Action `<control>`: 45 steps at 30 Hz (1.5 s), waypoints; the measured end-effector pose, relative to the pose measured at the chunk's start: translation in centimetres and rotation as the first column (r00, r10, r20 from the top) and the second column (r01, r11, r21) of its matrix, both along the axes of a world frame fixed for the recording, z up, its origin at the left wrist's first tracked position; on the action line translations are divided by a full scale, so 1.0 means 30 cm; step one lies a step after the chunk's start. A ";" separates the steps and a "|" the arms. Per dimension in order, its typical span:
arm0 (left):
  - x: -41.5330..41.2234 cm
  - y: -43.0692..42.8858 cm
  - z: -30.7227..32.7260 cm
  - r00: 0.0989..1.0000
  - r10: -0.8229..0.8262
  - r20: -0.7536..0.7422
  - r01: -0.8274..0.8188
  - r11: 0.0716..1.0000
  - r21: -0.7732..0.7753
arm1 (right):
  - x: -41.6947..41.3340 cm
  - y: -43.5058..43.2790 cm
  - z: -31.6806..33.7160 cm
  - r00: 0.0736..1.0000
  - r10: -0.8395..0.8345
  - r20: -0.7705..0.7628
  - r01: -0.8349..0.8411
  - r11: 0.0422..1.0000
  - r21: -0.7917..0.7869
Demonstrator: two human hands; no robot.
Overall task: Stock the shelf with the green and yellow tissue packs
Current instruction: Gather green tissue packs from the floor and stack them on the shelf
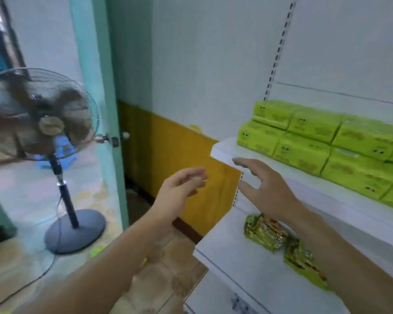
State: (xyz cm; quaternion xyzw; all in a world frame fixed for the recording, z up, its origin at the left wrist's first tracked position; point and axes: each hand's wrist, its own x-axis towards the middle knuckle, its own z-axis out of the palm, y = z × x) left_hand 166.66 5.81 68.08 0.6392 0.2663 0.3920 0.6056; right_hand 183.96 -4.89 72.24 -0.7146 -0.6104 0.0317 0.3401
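Both arms are held out, nothing gripped: left hand point(179, 189) loosely straight beyond the left end of the shelf point(222, 150), right hand point(268, 193) spread at its front edge. Near that corner green tissue packs point(304, 137) are stacked; they could be dislodged by a careless sweep.

The green tissue packs point(322, 141) run off the right edge, so I cannot count the row, and their print is smeared. My right forearm point(354, 257) covers part of the snack packets point(265, 233) on the lower shelf point(232, 268). The fan point(41, 114) is a blur, its cage cut by the left edge.
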 end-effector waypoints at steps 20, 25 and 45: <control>-1.803 0.465 -0.903 0.711 0.549 -0.439 -0.692 0.435 -0.576 | -1.558 1.002 -1.026 0.845 0.502 -0.185 -0.455 0.492 -0.742; -1.944 0.587 -1.056 0.628 0.604 -0.491 -0.737 0.259 -0.624 | -1.757 1.189 -1.284 0.783 0.562 -0.265 -0.514 0.347 -0.784; -2.148 1.018 -2.506 0.586 0.428 -0.688 -0.719 -0.115 -0.685 | -2.153 1.518 -2.986 0.853 0.505 -0.135 -0.288 0.238 -0.928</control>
